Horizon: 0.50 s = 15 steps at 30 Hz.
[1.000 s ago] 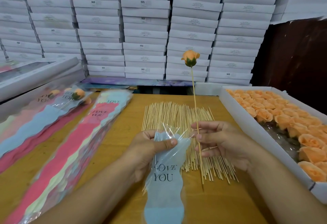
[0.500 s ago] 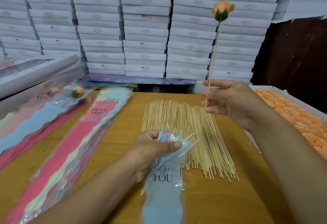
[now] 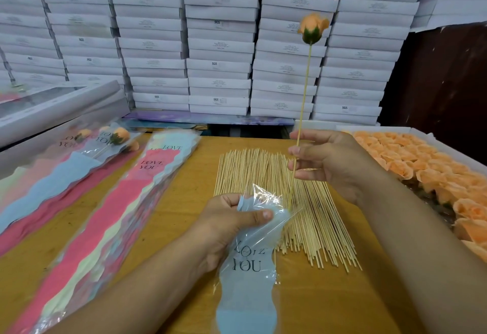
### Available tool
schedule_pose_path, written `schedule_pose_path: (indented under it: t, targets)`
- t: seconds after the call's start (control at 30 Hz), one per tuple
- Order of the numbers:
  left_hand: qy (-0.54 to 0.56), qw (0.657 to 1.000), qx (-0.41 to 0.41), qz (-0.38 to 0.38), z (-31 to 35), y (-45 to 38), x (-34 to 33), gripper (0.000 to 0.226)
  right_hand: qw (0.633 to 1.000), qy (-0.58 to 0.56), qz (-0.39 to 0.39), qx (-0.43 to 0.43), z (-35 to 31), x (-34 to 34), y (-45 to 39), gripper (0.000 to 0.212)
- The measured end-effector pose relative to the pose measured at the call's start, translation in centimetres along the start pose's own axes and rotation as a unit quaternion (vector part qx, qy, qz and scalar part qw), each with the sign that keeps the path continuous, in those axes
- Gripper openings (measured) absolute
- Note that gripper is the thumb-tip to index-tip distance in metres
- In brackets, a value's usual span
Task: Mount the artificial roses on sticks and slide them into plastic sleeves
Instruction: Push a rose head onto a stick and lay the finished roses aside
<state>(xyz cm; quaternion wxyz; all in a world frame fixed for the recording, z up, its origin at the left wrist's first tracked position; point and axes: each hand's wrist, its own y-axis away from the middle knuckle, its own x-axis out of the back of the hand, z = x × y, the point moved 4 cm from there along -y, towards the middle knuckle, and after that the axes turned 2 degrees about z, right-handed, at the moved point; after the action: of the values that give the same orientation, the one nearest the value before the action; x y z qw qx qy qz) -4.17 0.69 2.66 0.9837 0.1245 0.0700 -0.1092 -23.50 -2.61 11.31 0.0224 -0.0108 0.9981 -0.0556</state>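
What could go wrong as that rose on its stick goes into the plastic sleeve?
The stick's lower tip sits right at the mouth of the sleeve, which the left hand pinches open; it could probably miss or poke through the thin film. The right hand grips low, so the rose high above may wobble. The sleeve might also snag the loose sticks beneath.

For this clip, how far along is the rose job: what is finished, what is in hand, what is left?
Done: a few sleeved roses lie at the far left. In hand: the right hand holds a rose already on its stick, the tip at the mouth of the blue sleeve that the left hand grips. Left: a box of loose roses, a pile of bare sticks and a stack of empty sleeves.
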Motion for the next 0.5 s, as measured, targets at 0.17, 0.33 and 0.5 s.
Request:
schedule_pose_path:
  t: [0.17, 0.33, 0.5]
  targets:
    - [-0.001, 1.000, 0.007, -0.002, 0.12, 0.22, -0.03, 0.045, 1.000, -0.005, 0.024, 0.007, -0.39, 0.38, -0.13, 0.026]
    - [0.013, 1.000, 0.010, -0.002, 0.14, 0.33, -0.06, 0.043, 0.999, 0.005, 0.035, 0.013, -0.51, 0.53, -0.28, 0.027]
    - [0.016, 1.000, 0.010, -0.002, 0.28, 0.27, -0.11, 0.044, 1.000, 0.009, 0.021, 0.003, 0.10, 0.27, -0.05, 0.026]
